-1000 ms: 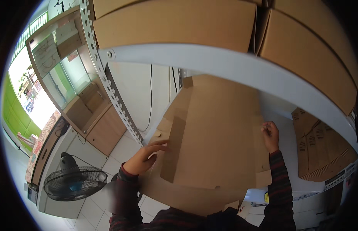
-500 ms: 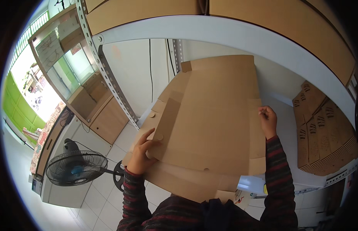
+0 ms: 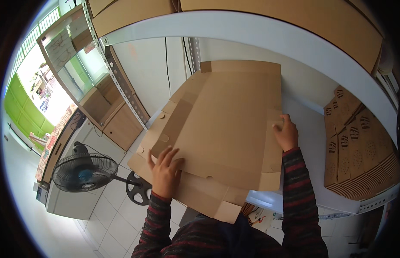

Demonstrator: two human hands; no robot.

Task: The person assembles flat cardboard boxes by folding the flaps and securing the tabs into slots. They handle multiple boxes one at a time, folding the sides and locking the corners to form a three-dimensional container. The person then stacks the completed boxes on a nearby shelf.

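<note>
A large flat cardboard box blank (image 3: 230,116), plain brown with creases, side flaps and small round tabs, lies in front of me, its near end reaching close to my body. My left hand (image 3: 166,170) is open at its near left part, fingers spread over the cardboard next to a folded flap (image 3: 178,118). At the right edge, my right hand (image 3: 287,133) has its thumb and forefinger apart, the thumb at the flap there; its other fingers are partly hidden. A half-round notch shows in the near crease.
A stack of printed folded cardboard boxes (image 3: 359,150) lies on the shelf at right. A white shelf beam (image 3: 243,21) crosses above, with brown boxes (image 3: 286,13) over it. To the left stand a black fan (image 3: 84,172), a glass-fronted cabinet (image 3: 86,73) and a perforated metal post (image 3: 122,81).
My left hand has spread its fingers and moved slightly right and nearer to me. My right hand's curled fingers have opened. The whole view has shifted a little.
</note>
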